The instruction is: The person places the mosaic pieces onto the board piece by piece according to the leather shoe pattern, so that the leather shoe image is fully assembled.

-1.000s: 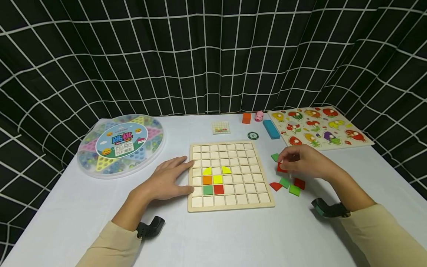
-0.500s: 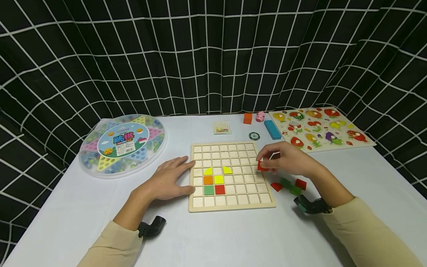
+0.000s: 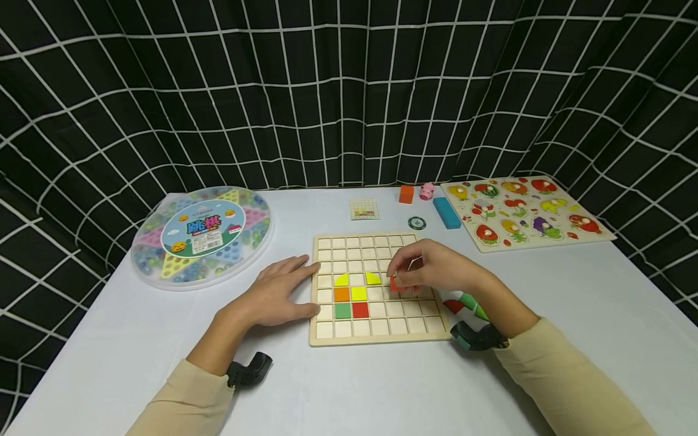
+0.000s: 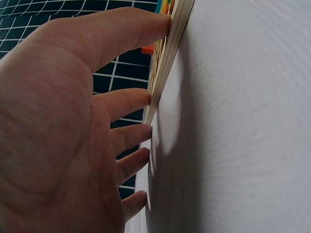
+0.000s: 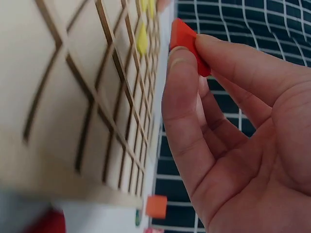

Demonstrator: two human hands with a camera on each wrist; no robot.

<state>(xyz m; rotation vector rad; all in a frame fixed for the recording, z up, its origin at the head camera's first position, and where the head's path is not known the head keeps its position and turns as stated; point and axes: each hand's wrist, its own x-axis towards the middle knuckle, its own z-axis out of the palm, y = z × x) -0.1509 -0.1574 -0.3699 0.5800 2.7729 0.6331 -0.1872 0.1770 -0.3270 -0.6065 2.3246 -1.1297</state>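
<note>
Thumb and fingertips of my right hand (image 3: 431, 266) pinch a flat red square tile (image 5: 187, 43) just over the wooden grid board (image 3: 378, 340). My left hand (image 3: 275, 293) lies at the board's left side, fingers spread, thumb and index finger touching its edge. In the board's cells sit two yellow quarter-circle tiles, one of them the left one (image 3: 341, 280), above an orange square (image 3: 341, 294) and a yellow square (image 3: 358, 293). Below those are a green square (image 3: 343, 310) and a red square (image 3: 360, 310).
Loose green tiles (image 3: 470, 301) and a red quarter-circle tile (image 3: 453, 306) lie right of the board, partly behind my forearm. Behind it are a small pattern card (image 3: 364, 209), a chip (image 3: 417, 223), a blue block (image 3: 447, 212), a fruit puzzle (image 3: 529, 212) and a marble game (image 3: 202, 236).
My right hand has lifted the red square tile from the loose pieces and carried it left over the board. The left hand stays at the board's edge.
</note>
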